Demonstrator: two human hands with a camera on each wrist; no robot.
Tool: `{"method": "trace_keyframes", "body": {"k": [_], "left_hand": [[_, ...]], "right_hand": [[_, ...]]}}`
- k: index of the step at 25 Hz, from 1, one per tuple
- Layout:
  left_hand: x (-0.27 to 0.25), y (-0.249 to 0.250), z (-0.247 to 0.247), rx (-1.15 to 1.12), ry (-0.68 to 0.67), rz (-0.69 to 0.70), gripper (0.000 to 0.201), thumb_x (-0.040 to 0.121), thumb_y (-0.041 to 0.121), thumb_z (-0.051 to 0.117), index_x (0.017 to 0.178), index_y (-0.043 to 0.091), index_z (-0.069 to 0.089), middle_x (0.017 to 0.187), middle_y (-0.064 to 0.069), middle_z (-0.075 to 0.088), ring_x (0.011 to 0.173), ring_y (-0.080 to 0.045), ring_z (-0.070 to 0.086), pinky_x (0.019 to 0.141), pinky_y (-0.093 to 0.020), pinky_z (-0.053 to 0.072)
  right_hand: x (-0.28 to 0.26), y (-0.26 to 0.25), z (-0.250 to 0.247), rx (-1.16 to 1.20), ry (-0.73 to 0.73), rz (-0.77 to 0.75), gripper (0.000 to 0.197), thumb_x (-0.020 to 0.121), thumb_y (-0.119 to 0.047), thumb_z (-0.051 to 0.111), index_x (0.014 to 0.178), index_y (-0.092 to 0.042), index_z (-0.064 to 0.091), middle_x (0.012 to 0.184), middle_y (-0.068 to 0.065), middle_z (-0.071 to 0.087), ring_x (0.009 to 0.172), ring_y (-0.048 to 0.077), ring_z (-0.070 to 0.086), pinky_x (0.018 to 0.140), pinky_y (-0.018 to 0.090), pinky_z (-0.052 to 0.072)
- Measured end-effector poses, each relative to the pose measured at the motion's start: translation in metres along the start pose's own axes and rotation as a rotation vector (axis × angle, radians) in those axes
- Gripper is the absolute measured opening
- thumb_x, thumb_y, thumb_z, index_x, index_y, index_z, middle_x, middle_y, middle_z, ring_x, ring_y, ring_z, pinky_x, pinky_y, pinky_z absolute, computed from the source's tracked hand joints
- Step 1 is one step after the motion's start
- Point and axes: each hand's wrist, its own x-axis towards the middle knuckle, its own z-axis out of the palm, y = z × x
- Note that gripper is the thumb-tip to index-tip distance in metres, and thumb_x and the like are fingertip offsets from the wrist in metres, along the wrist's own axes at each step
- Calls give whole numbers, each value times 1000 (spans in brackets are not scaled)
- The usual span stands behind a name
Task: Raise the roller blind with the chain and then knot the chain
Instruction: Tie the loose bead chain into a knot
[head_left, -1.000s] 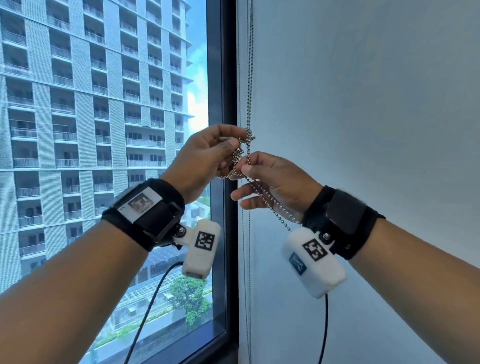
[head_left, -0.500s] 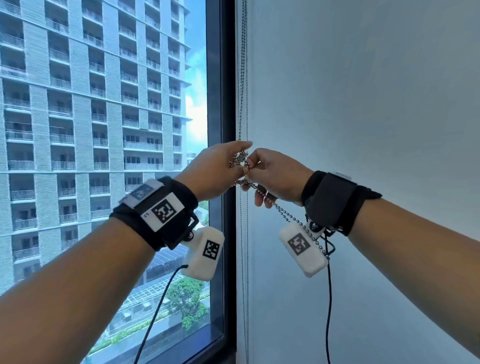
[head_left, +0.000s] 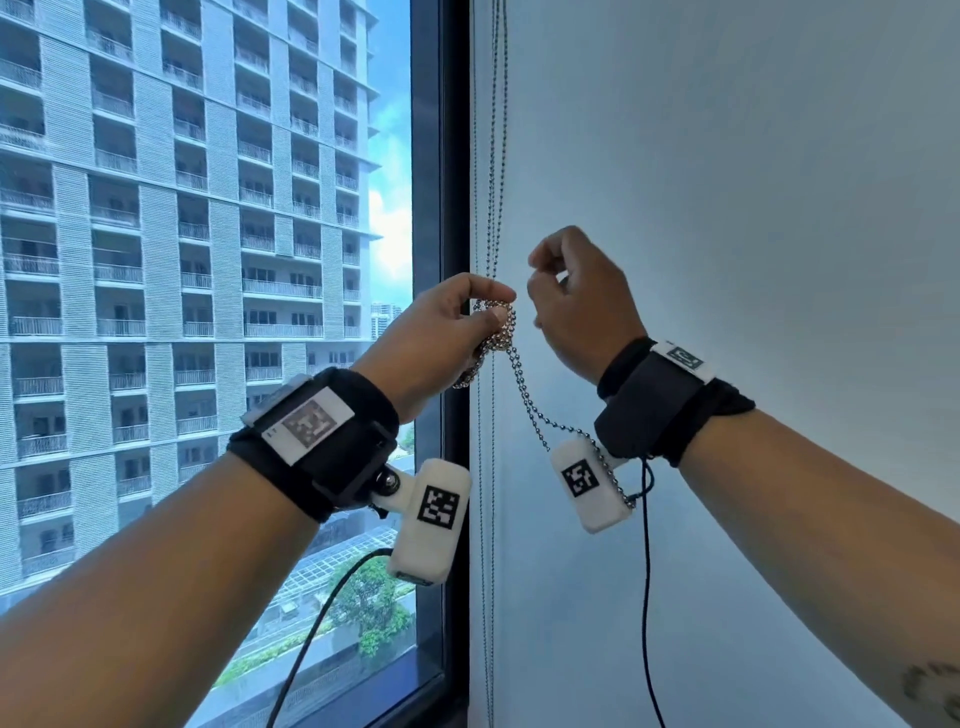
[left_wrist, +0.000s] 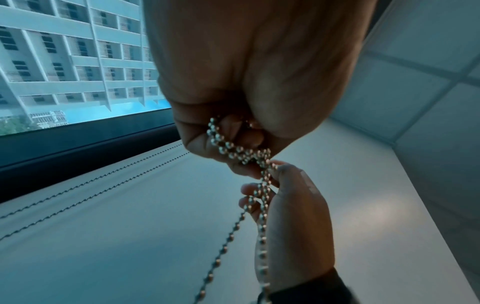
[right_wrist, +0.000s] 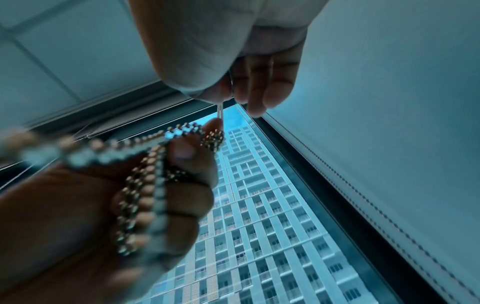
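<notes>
The metal bead chain hangs as two strands (head_left: 497, 182) beside the window frame. My left hand (head_left: 496, 307) pinches a bunched, looped part of the chain (head_left: 493, 322) between thumb and fingers, which also shows in the left wrist view (left_wrist: 241, 152) and the right wrist view (right_wrist: 166, 185). From the bunch a slack loop (head_left: 566, 430) drops and lies over the white camera (head_left: 587, 480) on my right wrist. My right hand (head_left: 543, 265) is just right of and above the bunch, with its fingers curled and thumb against fingertips. No chain shows in that hand in the head view.
The dark window frame (head_left: 441, 208) runs upright just left of the chain, with a tall building behind the glass. A pale flat surface (head_left: 727, 208) fills the right side. Thin chain strands (head_left: 485, 597) hang on below. Black cables (head_left: 647, 571) dangle from both wrists.
My right hand has come off the bunched chain and risen up and to the right. The left hand keeps its pinch on the bunch, and the loop still lies over my right wrist.
</notes>
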Motion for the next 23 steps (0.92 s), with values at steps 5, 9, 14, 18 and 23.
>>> {"method": "trace_keyframes", "body": {"k": [5, 9, 14, 18, 23], "left_hand": [[0, 7, 0, -26, -51, -19, 22, 94, 16, 52, 108, 24, 68, 75, -2, 59, 52, -11, 42, 47, -23, 32], [-3, 2, -1, -29, -96, -4, 27, 97, 11, 51, 117, 25, 63, 61, 7, 58, 50, -12, 39, 47, -24, 31], [-9, -14, -4, 89, -114, 105, 51, 98, 20, 60, 141, 33, 38, 78, 2, 57, 60, -7, 50, 58, -26, 46], [-5, -26, -12, -2, -67, 108, 65, 94, 13, 62, 148, 35, 32, 98, -10, 55, 65, -5, 57, 66, -26, 48], [-9, -31, -9, -117, -83, 110, 65, 94, 3, 61, 148, 29, 36, 97, -5, 56, 64, -7, 55, 60, -24, 47]], "right_hand": [[17, 0, -3, -119, 130, -185, 10, 85, -15, 51, 92, -10, 56, 89, 2, 60, 62, 9, 46, 61, 18, 38], [31, -1, -4, 23, 123, 55, 19, 90, -24, 51, 91, -7, 58, 84, 1, 63, 66, 19, 61, 63, 31, 49], [1, 3, 9, 400, -531, 447, 42, 88, -54, 64, 97, -13, 61, 85, 2, 66, 71, 15, 62, 63, 32, 50], [-6, 11, 16, 680, -528, 472, 17, 86, -15, 74, 99, -13, 64, 92, 11, 66, 77, 18, 64, 74, 35, 53], [-6, 17, 21, 894, -536, 557, 30, 78, 0, 71, 105, -11, 62, 112, 24, 62, 93, 31, 55, 77, 36, 42]]}}
